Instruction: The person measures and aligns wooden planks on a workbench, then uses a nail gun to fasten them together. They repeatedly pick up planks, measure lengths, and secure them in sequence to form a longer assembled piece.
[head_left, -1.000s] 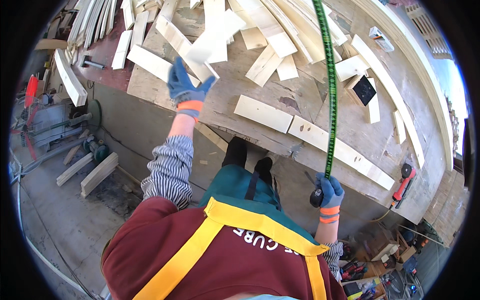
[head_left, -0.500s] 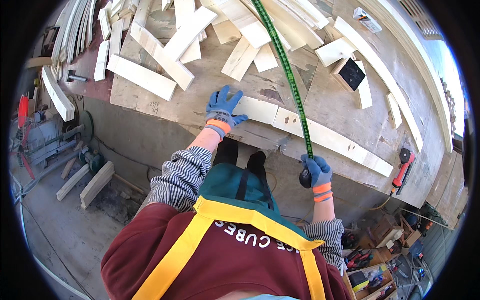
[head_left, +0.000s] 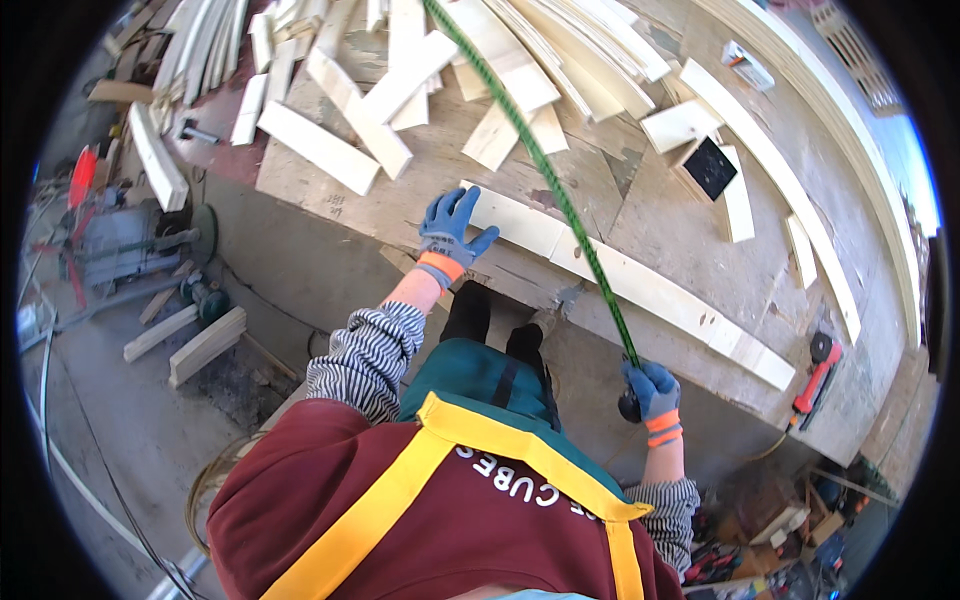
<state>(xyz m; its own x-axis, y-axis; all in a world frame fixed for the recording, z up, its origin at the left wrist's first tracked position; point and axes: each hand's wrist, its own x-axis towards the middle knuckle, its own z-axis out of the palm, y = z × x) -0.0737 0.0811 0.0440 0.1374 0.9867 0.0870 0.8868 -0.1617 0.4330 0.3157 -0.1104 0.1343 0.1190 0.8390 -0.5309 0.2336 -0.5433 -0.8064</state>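
A narrow row of pale wooden boards [head_left: 650,287] lies along the near edge of the workbench. At its left end, my gloved left hand [head_left: 452,238] has its fingers spread, with fingertips and thumb by the end of a short board [head_left: 515,222]. My gloved right hand [head_left: 655,388] is closed round a tape measure [head_left: 629,406], whose dark case partly shows below the fingers. From it a long green tape blade [head_left: 548,175] runs up over the row and the loose boards, out past the top of the view. Its far end is out of sight.
Loose wooden boards [head_left: 320,147] cover the far side of the workbench [head_left: 400,215]. A dark-faced block [head_left: 708,168], a small box [head_left: 748,65] and a long curved strip [head_left: 790,180] lie right. A red power tool [head_left: 815,378] sits at the right edge; machinery [head_left: 130,250] stands left.
My right hand has come nearer to me with the tape measure, away from the row. The blade's upper part has swung left. My left hand remains at the row's left end.
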